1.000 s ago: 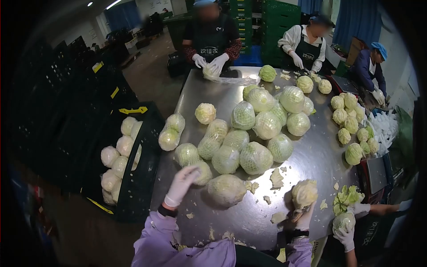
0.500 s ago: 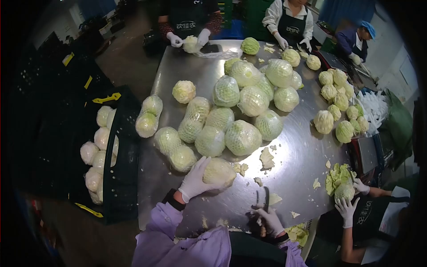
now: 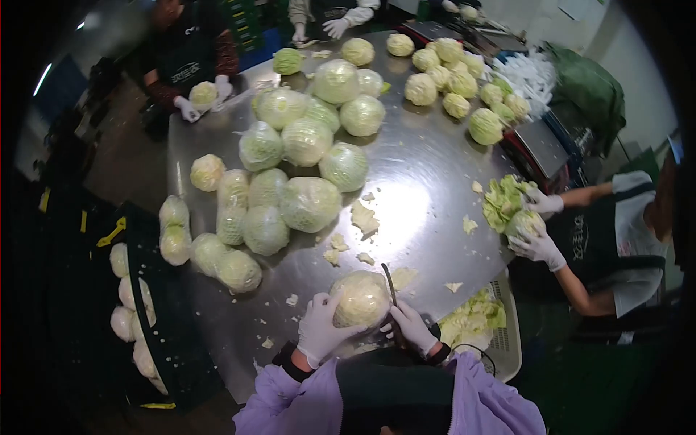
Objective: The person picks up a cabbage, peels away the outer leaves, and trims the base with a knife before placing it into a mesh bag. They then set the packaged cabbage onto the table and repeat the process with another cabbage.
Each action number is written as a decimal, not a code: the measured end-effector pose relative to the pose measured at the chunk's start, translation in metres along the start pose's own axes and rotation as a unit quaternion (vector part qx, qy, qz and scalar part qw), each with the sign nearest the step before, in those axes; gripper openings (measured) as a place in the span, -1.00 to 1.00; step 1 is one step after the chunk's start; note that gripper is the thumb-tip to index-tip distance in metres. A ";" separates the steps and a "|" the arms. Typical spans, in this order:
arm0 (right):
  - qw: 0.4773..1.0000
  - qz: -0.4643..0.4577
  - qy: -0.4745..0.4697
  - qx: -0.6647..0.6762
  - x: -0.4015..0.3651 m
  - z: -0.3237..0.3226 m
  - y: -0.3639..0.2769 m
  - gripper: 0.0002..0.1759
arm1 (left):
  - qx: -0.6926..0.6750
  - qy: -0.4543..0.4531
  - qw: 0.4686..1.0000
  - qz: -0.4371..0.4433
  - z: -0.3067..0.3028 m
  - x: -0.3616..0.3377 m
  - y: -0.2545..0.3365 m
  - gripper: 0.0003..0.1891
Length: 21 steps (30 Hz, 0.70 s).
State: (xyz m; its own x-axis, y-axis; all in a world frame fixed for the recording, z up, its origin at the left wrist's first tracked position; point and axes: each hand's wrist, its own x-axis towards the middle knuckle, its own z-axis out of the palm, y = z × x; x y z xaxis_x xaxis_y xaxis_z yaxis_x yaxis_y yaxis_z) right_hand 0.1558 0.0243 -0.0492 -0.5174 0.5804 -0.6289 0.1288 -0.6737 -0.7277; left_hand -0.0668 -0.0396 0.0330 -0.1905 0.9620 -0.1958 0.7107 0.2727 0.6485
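Note:
A pale cabbage rests on the metal table close to my body. My left hand, in a white glove, grips its left side with spread fingers. In my right hand, gloved too, is a knife with a dark, slim blade pointing up and away from me. The blade stands along the cabbage's right side; whether it touches cannot be made out. Loose leaf scraps lie beyond the cabbage.
Wrapped cabbages crowd the table's left and middle; bare ones sit at the back right. A dark crate of wrapped cabbages stands left. A basket of leaves is right. Co-workers' gloved hands work around the table.
My view has turned right. The cabbage is now upright between my hands, turned by my left hand. My right hand has brought the knife up beside it.

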 end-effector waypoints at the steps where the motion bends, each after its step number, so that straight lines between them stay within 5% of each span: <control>1: 0.998 0.018 -0.001 0.056 0.003 -0.009 0.005 -0.53 | 0.087 -0.033 0.996 0.006 0.002 0.001 0.011 0.01; 2: 0.997 -0.072 -0.008 -0.019 0.012 -0.016 0.008 -0.56 | 0.086 -0.041 0.995 0.019 0.009 0.006 0.012 0.01; 4: 0.981 -0.060 0.058 -0.176 -0.004 -0.024 -0.005 -0.56 | 0.062 0.082 0.981 0.165 0.027 0.020 0.007 0.07; 7: 0.924 -0.162 0.147 -0.315 -0.017 -0.026 -0.012 -0.54 | -0.018 0.018 0.994 0.109 0.028 0.027 0.010 0.13; 10: 0.904 -0.171 0.132 -0.368 -0.055 -0.010 -0.038 -0.52 | -0.010 0.001 0.995 0.103 0.032 0.031 0.006 0.12; 11: 0.852 -0.273 0.148 -0.422 -0.058 -0.007 -0.028 -0.55 | -0.003 0.008 0.994 0.112 0.036 0.029 0.002 0.12; 14: 0.854 -0.218 0.149 -0.448 -0.068 0.005 -0.019 -0.56 | -0.011 0.041 0.995 0.092 0.046 0.027 0.001 0.12; 18: 0.805 -0.178 0.184 -0.535 -0.035 0.013 -0.009 -0.82 | 0.022 0.066 0.993 0.096 0.059 0.022 0.001 0.11; 19: 0.787 -0.261 0.217 -0.515 -0.025 0.012 -0.009 -0.85 | 0.003 0.067 0.995 0.080 0.059 0.024 -0.001 0.11; 21: 0.798 -0.267 0.191 -0.506 -0.022 0.003 -0.014 -0.86 | -0.016 0.069 0.995 0.064 0.057 0.026 -0.002 0.11</control>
State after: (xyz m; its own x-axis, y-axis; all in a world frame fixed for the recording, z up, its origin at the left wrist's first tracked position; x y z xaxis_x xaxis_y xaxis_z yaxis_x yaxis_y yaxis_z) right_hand 0.1630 0.0202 -0.0243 -0.4567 0.8880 -0.0528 0.6938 0.3184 -0.6459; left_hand -0.0346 -0.0160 -0.0158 -0.1912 0.9815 -0.0085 0.7143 0.1451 0.6846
